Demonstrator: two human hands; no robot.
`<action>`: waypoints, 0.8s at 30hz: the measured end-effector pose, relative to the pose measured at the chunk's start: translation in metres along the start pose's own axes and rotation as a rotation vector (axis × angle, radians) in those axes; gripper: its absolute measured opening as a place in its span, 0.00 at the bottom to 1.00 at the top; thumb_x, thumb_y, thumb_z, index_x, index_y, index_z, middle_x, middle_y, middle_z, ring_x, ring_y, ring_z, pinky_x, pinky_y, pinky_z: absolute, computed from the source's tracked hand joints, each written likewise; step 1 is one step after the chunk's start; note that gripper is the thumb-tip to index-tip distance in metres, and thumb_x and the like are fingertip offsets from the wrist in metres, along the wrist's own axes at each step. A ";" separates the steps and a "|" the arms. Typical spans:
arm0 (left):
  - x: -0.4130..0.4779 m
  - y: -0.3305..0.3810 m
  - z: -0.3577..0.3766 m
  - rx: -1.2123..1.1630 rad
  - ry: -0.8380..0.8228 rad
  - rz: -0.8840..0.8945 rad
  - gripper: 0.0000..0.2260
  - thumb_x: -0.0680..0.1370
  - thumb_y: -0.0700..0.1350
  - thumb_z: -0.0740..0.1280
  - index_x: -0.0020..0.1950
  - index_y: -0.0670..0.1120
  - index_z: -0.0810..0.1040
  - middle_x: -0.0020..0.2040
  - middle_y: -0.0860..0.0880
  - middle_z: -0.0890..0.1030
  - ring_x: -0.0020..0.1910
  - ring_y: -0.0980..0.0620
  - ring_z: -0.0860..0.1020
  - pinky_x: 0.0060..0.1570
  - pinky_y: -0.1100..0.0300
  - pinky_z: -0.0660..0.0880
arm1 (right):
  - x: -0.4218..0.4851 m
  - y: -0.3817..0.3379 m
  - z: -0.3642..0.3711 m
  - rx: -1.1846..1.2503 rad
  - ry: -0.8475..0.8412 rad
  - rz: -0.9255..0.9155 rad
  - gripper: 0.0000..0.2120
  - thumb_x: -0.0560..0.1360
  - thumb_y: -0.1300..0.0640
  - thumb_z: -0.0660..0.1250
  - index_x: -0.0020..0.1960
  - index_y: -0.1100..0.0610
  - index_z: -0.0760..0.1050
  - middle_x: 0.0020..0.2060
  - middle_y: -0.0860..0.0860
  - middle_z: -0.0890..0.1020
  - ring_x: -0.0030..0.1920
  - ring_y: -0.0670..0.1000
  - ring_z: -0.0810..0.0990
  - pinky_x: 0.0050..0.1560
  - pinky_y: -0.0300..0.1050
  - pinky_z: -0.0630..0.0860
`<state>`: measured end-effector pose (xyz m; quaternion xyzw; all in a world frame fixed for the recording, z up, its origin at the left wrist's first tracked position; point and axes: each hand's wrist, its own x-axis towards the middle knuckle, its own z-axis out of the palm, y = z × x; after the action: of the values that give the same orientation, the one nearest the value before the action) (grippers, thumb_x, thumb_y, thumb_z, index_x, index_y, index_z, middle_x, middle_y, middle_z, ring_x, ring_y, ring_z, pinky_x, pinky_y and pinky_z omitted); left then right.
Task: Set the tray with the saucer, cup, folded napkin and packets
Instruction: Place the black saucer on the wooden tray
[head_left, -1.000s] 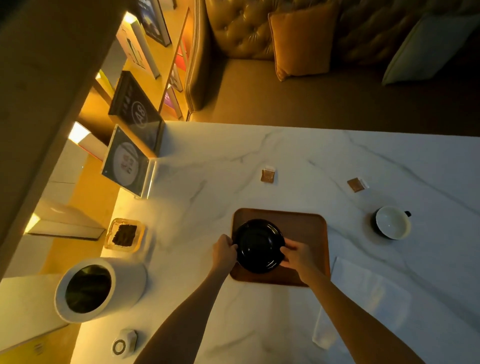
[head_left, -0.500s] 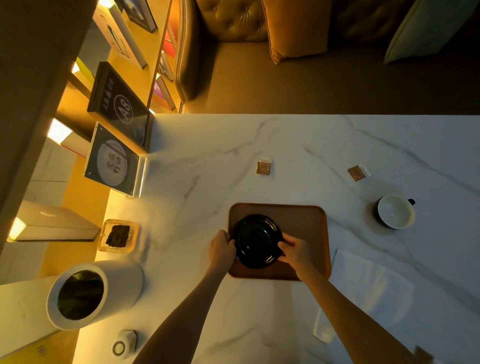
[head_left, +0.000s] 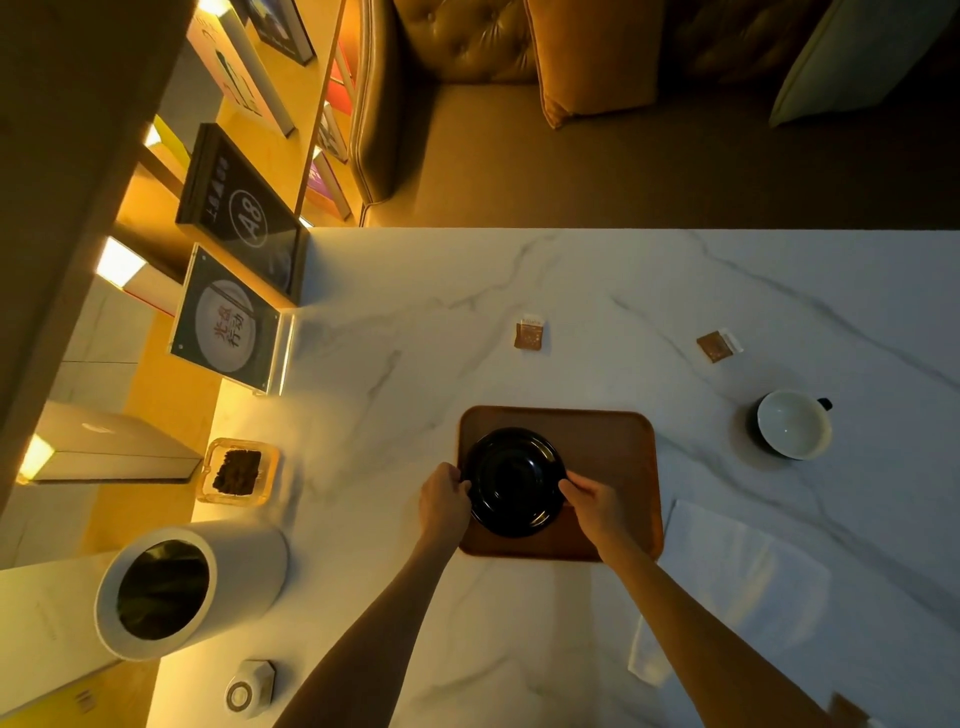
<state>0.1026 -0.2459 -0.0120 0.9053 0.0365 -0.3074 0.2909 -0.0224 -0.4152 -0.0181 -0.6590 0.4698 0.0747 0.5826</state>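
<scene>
A black saucer (head_left: 511, 480) lies on the left half of the brown tray (head_left: 610, 447). My left hand (head_left: 442, 499) grips its left rim and my right hand (head_left: 592, 501) grips its right rim. A cup (head_left: 792, 423), dark outside and white inside, stands on the marble table to the right of the tray. A white napkin (head_left: 737, 577) lies unfolded at the tray's lower right. Two brown packets rest beyond the tray: one (head_left: 529, 333) straight ahead, another (head_left: 717, 345) further right.
On the table's left stand a white cylindrical bin (head_left: 192, 587), a glass ashtray (head_left: 238, 472), a small round device (head_left: 248, 688) and an acrylic sign (head_left: 226, 319). A leather sofa with cushions (head_left: 592, 52) lies past the far table edge. A brown object (head_left: 847, 709) shows at the lower right.
The view has tilted slightly. Both hands stay on the saucer's rim, and the saucer holds its spot on the tray's left half.
</scene>
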 end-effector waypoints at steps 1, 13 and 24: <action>0.000 0.000 0.000 -0.004 0.001 -0.003 0.03 0.79 0.42 0.64 0.52 0.45 0.74 0.45 0.47 0.78 0.42 0.51 0.76 0.36 0.64 0.69 | 0.000 0.000 0.000 0.006 -0.002 0.003 0.17 0.77 0.56 0.64 0.64 0.61 0.74 0.59 0.56 0.81 0.61 0.54 0.77 0.56 0.39 0.72; 0.000 -0.001 -0.001 -0.007 -0.035 0.005 0.03 0.79 0.43 0.64 0.51 0.45 0.73 0.46 0.46 0.78 0.43 0.49 0.77 0.41 0.59 0.74 | 0.000 -0.003 -0.006 0.031 -0.077 0.036 0.17 0.78 0.55 0.63 0.66 0.59 0.72 0.54 0.56 0.82 0.54 0.53 0.80 0.48 0.38 0.76; -0.061 0.026 -0.010 0.268 0.044 0.113 0.03 0.79 0.44 0.60 0.49 0.48 0.72 0.43 0.49 0.76 0.38 0.53 0.75 0.36 0.60 0.70 | -0.058 0.007 -0.086 -0.309 0.138 -0.078 0.13 0.77 0.49 0.63 0.60 0.52 0.75 0.52 0.51 0.81 0.52 0.53 0.80 0.50 0.46 0.75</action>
<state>0.0656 -0.2548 0.0428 0.9431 -0.0494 -0.2728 0.1834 -0.0973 -0.4553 0.0412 -0.7619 0.4659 0.0778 0.4432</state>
